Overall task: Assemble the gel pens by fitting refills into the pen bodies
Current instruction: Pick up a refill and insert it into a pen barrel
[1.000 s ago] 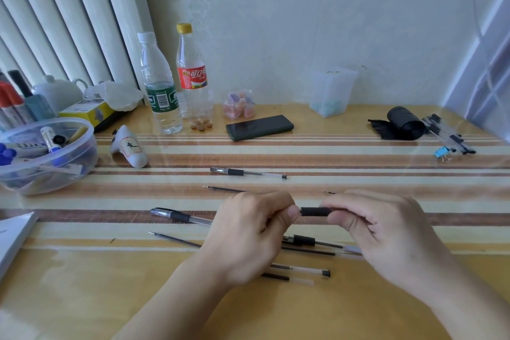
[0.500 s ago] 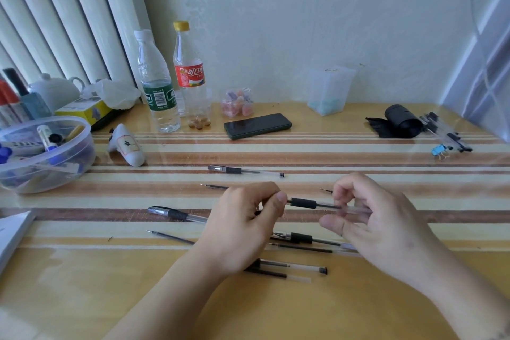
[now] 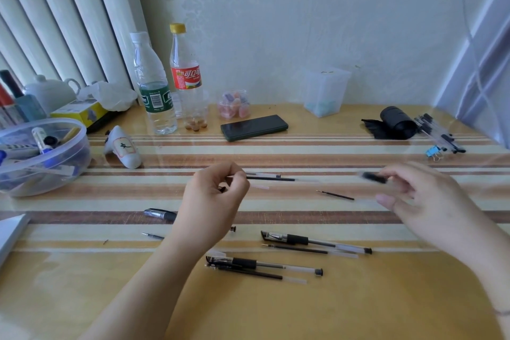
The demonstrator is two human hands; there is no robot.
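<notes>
Head view: hands apart, left hand [image 3: 214, 201] pinching refill [image 3: 270, 178], right hand [image 3: 425, 201] gripping pen body [image 3: 374, 177].

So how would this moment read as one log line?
left hand: holds refill | right hand: holds pen body, blurred | parts: apart | step: refill not yet inserted

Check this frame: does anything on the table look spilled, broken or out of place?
Nothing spilled or broken. Pen parts lie scattered by design. Only oddity: a white bottle lies tipped on its side beside the plastic bowl, apart from the pens.
</notes>
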